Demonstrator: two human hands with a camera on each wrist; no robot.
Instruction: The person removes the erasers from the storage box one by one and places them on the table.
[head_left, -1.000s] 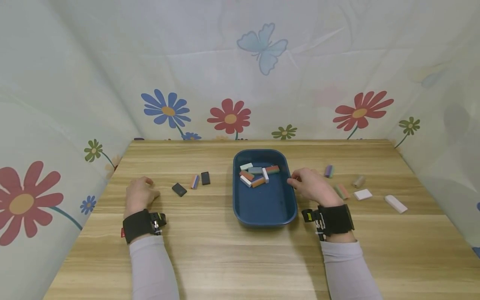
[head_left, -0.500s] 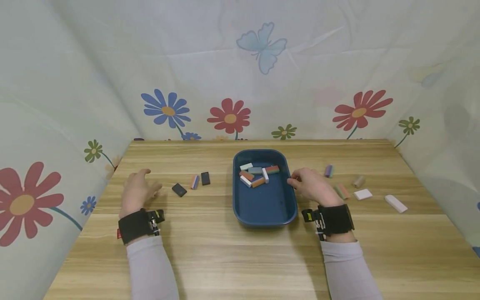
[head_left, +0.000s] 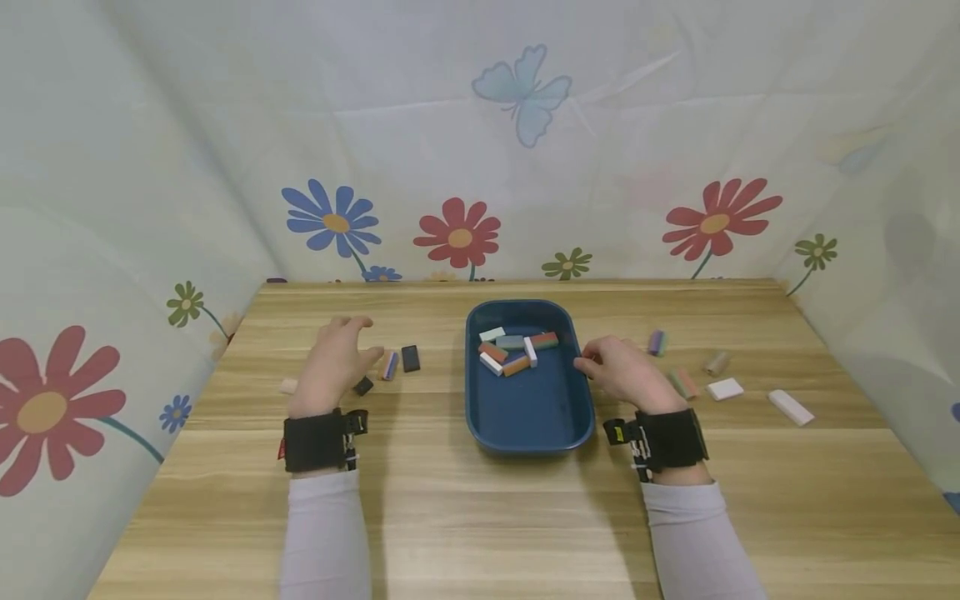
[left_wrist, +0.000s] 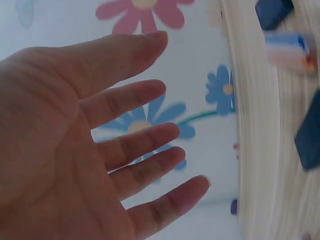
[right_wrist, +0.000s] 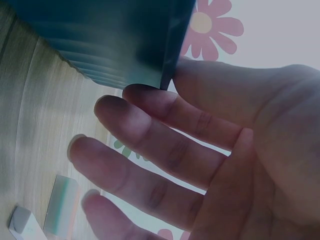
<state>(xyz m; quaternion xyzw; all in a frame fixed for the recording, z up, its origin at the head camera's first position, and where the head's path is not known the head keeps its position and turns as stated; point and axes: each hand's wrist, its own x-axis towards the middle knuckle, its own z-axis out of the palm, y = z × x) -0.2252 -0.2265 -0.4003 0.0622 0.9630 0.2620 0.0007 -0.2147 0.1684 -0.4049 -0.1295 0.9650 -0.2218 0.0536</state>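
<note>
My left hand (head_left: pixel 333 367) hovers over the left side of the table, holding nothing. In the left wrist view its fingers (left_wrist: pixel 135 145) are spread and nearly straight. Close by lie a black eraser (head_left: pixel 363 387), partly hidden by the hand, a striped eraser (head_left: pixel 390 365) and a second black eraser (head_left: pixel 410 358). My right hand (head_left: pixel 624 371) pinches the right rim of a dark blue plastic bin (head_left: pixel 474 417) between thumb and forefinger, with the other fingers outside its wall. Inside the bin, several white and coloured erasers (head_left: pixel 516 364) lie in the far half.
Right of the bin are a purple striped eraser (head_left: pixel 657 342), a red-green one (head_left: pixel 683 383), a tan rolled piece (head_left: pixel 717 362) and two white erasers (head_left: pixel 725 389). A cream piece (head_left: pixel 288 386) lies left of the left hand. A flowered curtain (head_left: pixel 405 150) borders the wooden table (head_left: pixel 450 517).
My left hand has lifted and moved right, its fingers spreading, from the table's left side to above the near black eraser. The cream piece has come into view. My right hand stays on the bin.
</note>
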